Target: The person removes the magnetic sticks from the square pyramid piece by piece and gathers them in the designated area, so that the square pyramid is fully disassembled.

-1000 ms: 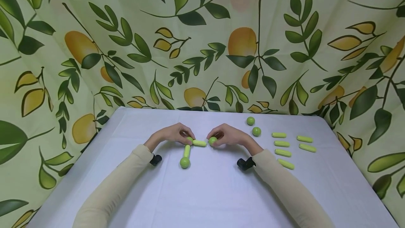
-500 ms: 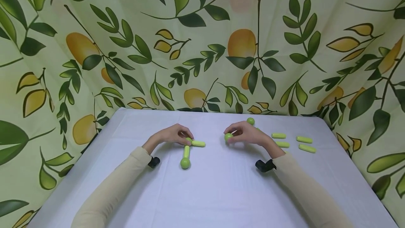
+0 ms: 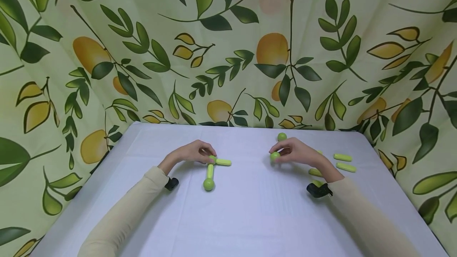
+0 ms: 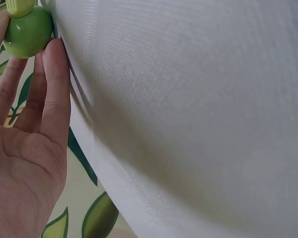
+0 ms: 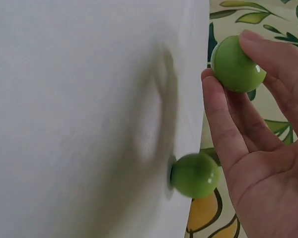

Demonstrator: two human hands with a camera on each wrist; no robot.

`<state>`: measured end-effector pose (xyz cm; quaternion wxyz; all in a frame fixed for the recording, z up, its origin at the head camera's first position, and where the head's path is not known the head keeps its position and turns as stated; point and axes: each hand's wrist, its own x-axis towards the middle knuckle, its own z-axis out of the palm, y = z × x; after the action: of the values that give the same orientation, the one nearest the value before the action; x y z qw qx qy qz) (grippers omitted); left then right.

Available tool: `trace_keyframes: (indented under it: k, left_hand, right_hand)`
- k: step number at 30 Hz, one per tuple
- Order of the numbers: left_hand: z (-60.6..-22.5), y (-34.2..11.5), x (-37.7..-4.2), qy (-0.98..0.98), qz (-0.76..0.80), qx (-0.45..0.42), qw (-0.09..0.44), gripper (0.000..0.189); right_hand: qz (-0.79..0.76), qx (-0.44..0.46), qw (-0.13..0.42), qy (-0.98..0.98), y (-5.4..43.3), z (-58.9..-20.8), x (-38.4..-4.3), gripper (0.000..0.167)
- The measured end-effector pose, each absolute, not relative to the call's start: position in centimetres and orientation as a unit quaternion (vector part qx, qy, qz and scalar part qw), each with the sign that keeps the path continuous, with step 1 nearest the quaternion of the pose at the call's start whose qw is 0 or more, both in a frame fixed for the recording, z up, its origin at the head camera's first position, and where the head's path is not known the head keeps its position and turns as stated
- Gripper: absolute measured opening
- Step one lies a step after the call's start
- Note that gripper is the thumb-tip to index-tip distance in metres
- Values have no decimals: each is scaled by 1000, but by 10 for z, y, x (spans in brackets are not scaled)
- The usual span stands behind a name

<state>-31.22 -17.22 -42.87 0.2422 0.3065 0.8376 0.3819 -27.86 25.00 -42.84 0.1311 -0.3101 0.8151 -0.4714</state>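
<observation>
Clamped between the thumb and fingertips of the right hand [image 3: 294, 150], over the right half of a white-covered table [image 3: 228, 217]: a glossy green ball [image 3: 274, 157], apart from the surface in the right wrist view. Pinched by the left hand [image 3: 194, 151], left of the middle and closer to the far edge than the near one: a green corner ball [image 3: 212, 158], part of an L-shaped arrangement. Stretching from there toward the near edge: a yellow-green stick [image 3: 210, 171], ending at a green end ball [image 3: 208, 184]. Pointing toward the right edge, from beside the same corner ball: a side stick [image 3: 223, 162], with a free outer end. Set near the far edge, just beyond the right hand: a loose ball [image 3: 282, 137]. Resting on the surface in the right wrist view: a blurred ball [image 5: 194, 174], hard to match with the loose one. Lying side by side toward the right edge: two sticks [image 3: 342, 157]. Half hidden beneath the right hand and forearm: more sticks [image 3: 315, 172]. Behind the far edge: a leaf-and-fruit curtain [image 3: 228, 70].
</observation>
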Motion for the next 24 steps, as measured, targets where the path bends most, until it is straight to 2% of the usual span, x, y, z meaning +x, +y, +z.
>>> trace_keyframes:
  k: [5,24]
  left_hand:
    - [-430,-173,-313,838,381,304,244,21]
    - [-430,-174,-315,834,389,299,253,21]
  right_hand:
    - [-457,-299,137,827,265,-430,-274,32]
    - [-446,-249,88,855,295,-438,-255,26]
